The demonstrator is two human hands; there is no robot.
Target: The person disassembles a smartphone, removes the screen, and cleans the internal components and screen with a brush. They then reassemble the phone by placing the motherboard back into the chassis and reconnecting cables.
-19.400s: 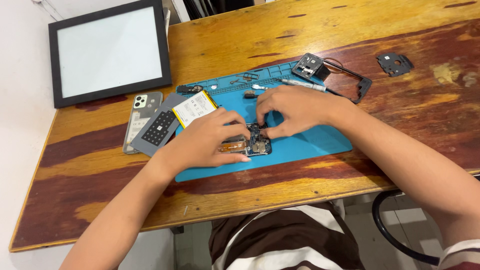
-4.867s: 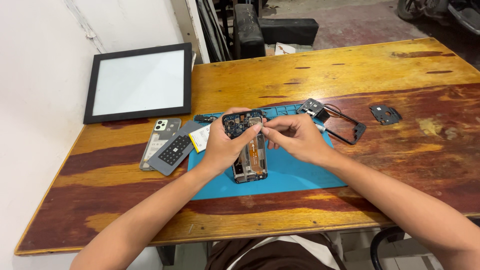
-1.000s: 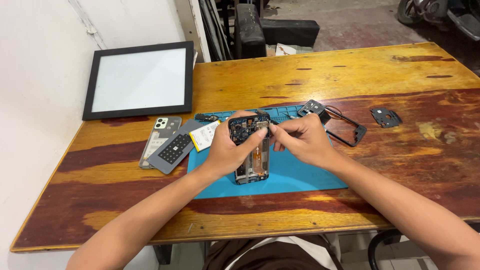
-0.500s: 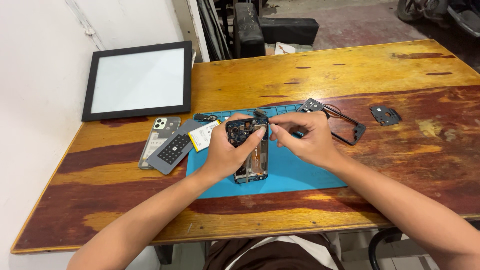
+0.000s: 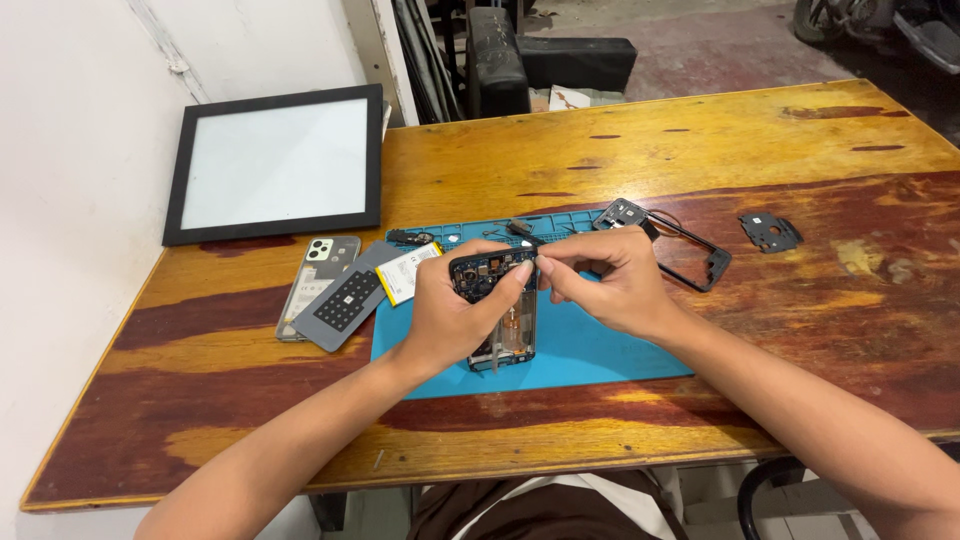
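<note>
Setting: Worn wooden table [image 5: 700,140] beside a white wall is carrying a blue repair mat [image 5: 600,350], with dark cases standing on the floor beyond.
Left hand: left hand [image 5: 450,320] is gripping an opened phone [image 5: 497,310], propped upright on the mat, thumb lying across its upper end.
Right hand: right hand [image 5: 610,285] is pinching at the phone's top edge with fingertips closed together; whether a small part is sitting between them is too small to tell.
Change: half a second ago the right fingers were resting a little farther right of the phone's top; now they are meeting the left thumb there, suggesting fine work is continuing at the camera end.
Left of mat: grey phone back cover [image 5: 318,285], dark perforated plate [image 5: 345,305] and white-and-yellow battery [image 5: 408,272] are lying close together.
Right of mat: black phone frame [image 5: 690,255] and small black bracket [image 5: 770,232] are lying apart.
Background: black-framed white panel [image 5: 280,160] is lying flat near the wall.
</note>
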